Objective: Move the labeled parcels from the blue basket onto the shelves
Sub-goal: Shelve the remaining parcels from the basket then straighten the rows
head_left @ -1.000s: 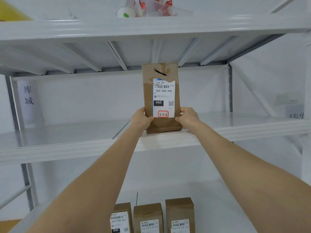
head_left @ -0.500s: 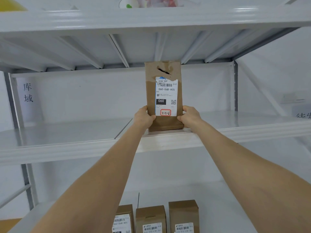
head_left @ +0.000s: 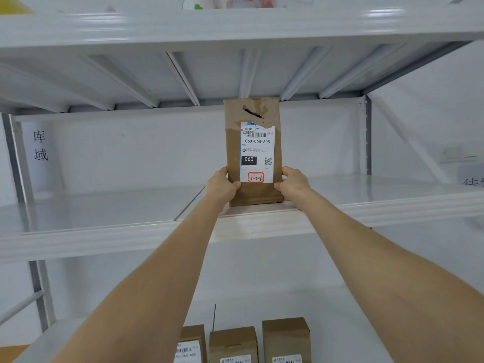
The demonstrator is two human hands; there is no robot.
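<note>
I see parcel upright on middle shelf, frame centre | left hand grips its left edge | right hand grips right edge

Bottom edge cuts off three lower parcels; top-shelf items blurred.

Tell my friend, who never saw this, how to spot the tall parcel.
Find the white rack's middle shelf. One tall brown parcel stands upright at its front edge. Unlike the three short boxes on the shelf below, it has a dark tear near its top and a red-framed 3-2-6 sticker.
</note>
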